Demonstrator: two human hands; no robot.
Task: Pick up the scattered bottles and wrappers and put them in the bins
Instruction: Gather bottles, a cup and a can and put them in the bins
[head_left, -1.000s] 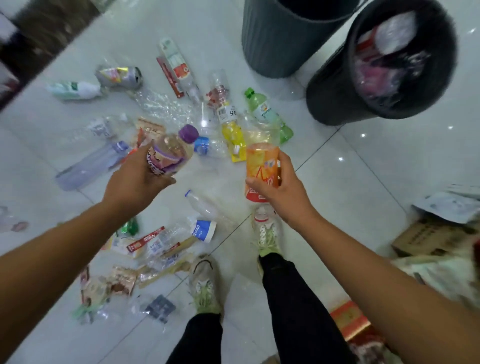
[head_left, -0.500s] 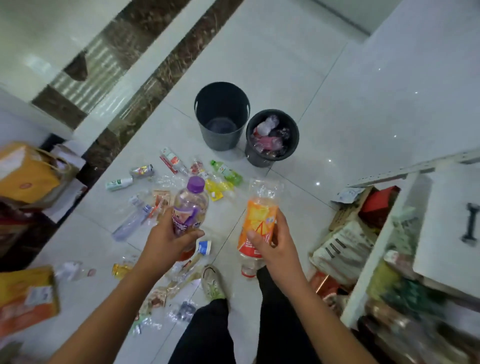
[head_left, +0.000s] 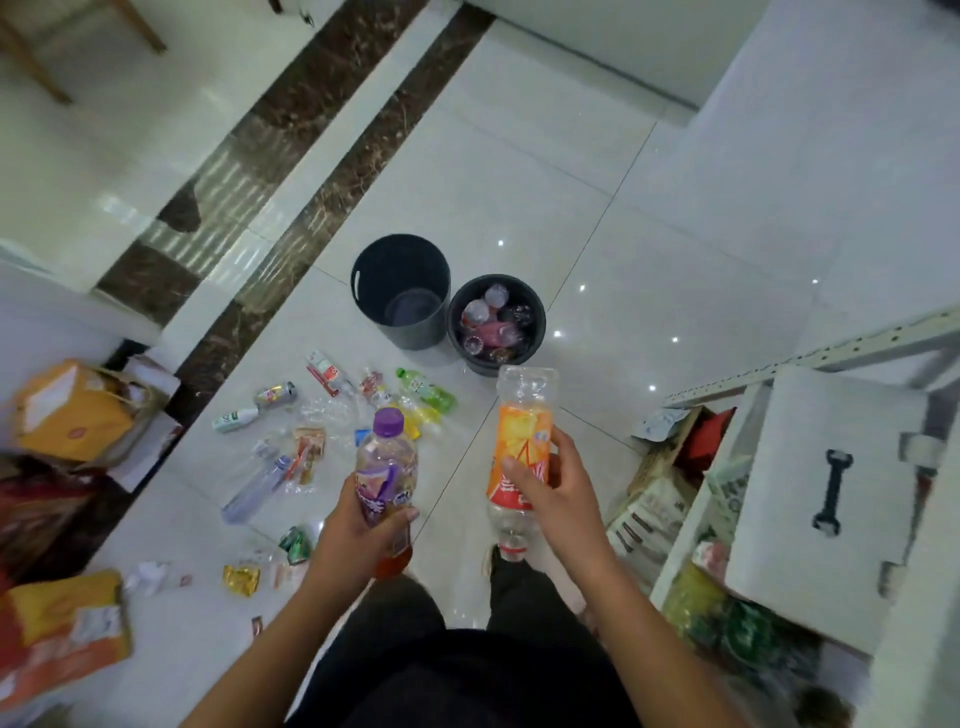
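White floor tiles (head_left: 649, 234) carry many bottles and wrappers (head_left: 311, 447) at left; the right bin (head_left: 483, 366) holds some bottles, the left bin (head_left: 418, 339) looks empty. My left hand (head_left: 358, 525) grips a purple-capped bottle (head_left: 387, 457), my right hand (head_left: 550, 493) an orange bottle (head_left: 519, 431).

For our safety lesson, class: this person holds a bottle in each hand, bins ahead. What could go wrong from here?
1. The black bin already looks crowded with bottles; the orange bottle in the right hand might bounce out.
2. The green bottle and other litter lie near the path to it; stepping forward with the left hand gripping the purple-capped bottle risks a slip.
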